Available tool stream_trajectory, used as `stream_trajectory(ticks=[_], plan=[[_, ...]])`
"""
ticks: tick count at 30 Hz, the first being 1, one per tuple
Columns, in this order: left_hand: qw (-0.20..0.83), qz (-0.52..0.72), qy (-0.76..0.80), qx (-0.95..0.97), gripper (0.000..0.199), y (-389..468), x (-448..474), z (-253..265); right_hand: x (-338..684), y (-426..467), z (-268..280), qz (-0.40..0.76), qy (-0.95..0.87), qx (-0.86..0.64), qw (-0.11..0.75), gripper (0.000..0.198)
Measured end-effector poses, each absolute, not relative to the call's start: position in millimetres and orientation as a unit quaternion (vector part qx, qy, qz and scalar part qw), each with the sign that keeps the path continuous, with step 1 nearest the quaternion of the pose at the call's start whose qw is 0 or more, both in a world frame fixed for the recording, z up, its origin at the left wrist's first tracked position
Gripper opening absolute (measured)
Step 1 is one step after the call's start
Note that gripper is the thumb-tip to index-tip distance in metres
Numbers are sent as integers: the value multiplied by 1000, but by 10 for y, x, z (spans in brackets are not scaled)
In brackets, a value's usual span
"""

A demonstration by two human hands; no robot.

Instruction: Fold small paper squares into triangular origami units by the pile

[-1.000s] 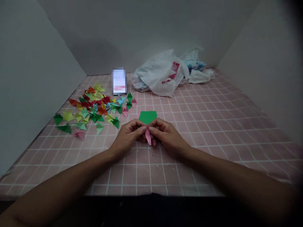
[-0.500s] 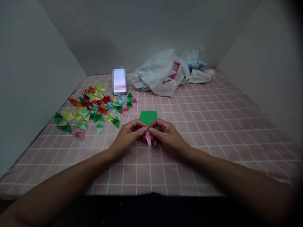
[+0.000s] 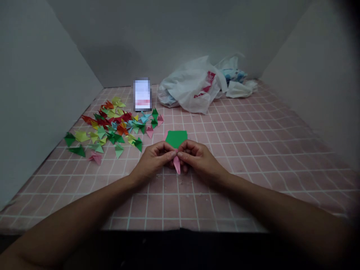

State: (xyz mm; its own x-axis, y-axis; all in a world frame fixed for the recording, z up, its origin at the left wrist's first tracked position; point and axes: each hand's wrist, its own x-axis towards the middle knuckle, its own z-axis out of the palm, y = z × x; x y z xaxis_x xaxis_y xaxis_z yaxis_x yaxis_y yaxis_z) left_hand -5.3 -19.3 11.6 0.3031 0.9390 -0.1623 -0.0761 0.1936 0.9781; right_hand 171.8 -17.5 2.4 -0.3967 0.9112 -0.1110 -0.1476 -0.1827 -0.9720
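Note:
A folded piece of pink paper [image 3: 177, 165] is pinched between both of my hands, its narrow pointed end hanging toward me. My left hand [image 3: 156, 159] grips it from the left with thumb and fingers. From the other side my right hand [image 3: 198, 159] closes on its upper part, the two thumb tips almost meeting. Fingers hide the top of the fold. Just beyond my fingertips lies green paper [image 3: 176, 138] on the table, with a pink edge showing at its left side.
Several folded paper pieces [image 3: 114, 137] in many colours spread over the left of the checked tablecloth [image 3: 239, 150]. Behind them a phone [image 3: 142, 94], blurred out, stands upright. White plastic bags [image 3: 188, 88] lie crumpled at the back. Pale walls enclose three sides.
Both hands keep their pinch on the pink paper, with hardly any movement. The whole view has shifted very slightly.

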Motion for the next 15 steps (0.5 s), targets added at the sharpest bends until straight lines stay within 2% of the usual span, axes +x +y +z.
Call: stream_trajectory(ticks=[15], plan=[[641, 387, 440, 496, 18, -181, -62, 134, 1728, -160, 56, 695, -476, -355, 406, 19]])
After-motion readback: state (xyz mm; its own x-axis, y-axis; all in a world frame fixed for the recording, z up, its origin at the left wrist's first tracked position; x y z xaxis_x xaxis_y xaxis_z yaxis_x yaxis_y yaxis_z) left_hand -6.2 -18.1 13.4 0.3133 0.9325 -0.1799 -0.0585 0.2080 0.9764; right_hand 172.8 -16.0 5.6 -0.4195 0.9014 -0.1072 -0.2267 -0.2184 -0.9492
